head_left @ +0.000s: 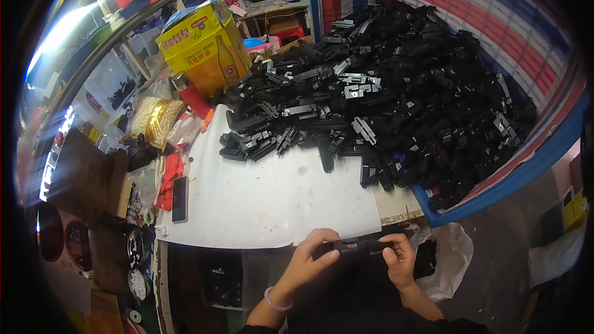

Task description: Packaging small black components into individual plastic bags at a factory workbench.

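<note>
Both my hands hold one long black plastic part (356, 246) level, just off the near edge of the table. My left hand (314, 256) grips its left end between thumb and fingers; a pale bracelet (277, 300) circles that wrist. At the other end, my right hand (399, 261) pinches it with thumb and bent fingers. Its lower side blends into dark clothing, so its exact shape is hard to make out. Beyond my hands, a big heap of similar black parts (408, 93), some with silver metal pieces, covers the far and right side of the table.
White sheeting (266, 204) covers the table, with a phone (180, 199) at its left. A yellow carton (207, 46) and a red cylinder (193, 97) stand behind. Blue-framed striped sheeting (489, 18) walls the heap. A white bag (455, 253) hangs low on the right; a bin (223, 284) sits below the table.
</note>
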A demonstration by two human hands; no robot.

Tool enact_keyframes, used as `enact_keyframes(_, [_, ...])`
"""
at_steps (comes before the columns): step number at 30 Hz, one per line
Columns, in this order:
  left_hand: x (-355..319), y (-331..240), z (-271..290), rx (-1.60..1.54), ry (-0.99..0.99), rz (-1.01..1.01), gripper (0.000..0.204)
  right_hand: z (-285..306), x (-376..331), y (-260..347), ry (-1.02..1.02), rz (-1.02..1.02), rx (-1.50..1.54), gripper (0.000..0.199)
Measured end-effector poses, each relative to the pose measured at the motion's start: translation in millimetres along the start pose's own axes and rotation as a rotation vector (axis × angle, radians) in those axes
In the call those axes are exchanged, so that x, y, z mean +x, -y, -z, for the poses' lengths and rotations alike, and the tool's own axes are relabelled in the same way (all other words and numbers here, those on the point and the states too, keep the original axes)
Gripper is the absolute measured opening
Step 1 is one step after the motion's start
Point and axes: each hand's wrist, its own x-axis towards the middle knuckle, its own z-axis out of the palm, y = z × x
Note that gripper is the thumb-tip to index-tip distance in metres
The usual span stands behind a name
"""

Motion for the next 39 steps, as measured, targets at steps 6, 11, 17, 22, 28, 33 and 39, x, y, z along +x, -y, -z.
enact_keyframes(6, [-8.9, 6.2, 1.4, -0.072, 0.132, 0.231, 0.034, 15.4, -6.9, 6.7, 0.077, -0.127, -0.116, 0.021])
enact_keyframes(11, [-52.8, 29.7, 85.5, 0.031, 0.305, 0.516, 0.031, 19.7, 39.2, -9.4, 0.155, 0.332, -0.848, 0.018])
enact_keyframes(17, [-114.0, 55.6, 117.4, 1.284, 0.733, 0.840, 0.056, 18.5, 143.0, -41.7, 0.238, 0.650, -1.272, 0.032])
enact_keyframes(22, [-74.5, 46.6, 65.4, 0.609, 0.380, 0.208, 0.035, 25.5, 191.9, -40.2, 0.534, 0.757, -1.648, 0.034])
enact_keyframes(28, [-6.3, 14.6, 21.2, 0.310, -0.288, -0.080, 0.035, -21.4, 141.6, -9.5, 0.627, 0.418, -0.964, 0.043])
enact_keyframes(33, [22.6, 11.1, 18.1, 0.191, -0.065, 0.101, 0.021, -26.4, 94.2, 23.1, 0.620, 0.042, -0.567, 0.040])
enact_keyframes(39, [14.3, 22.6, 12.1, -0.008, -0.203, 0.036, 0.020, -1.5, 69.2, 17.9, 0.441, -0.127, -0.350, 0.068])
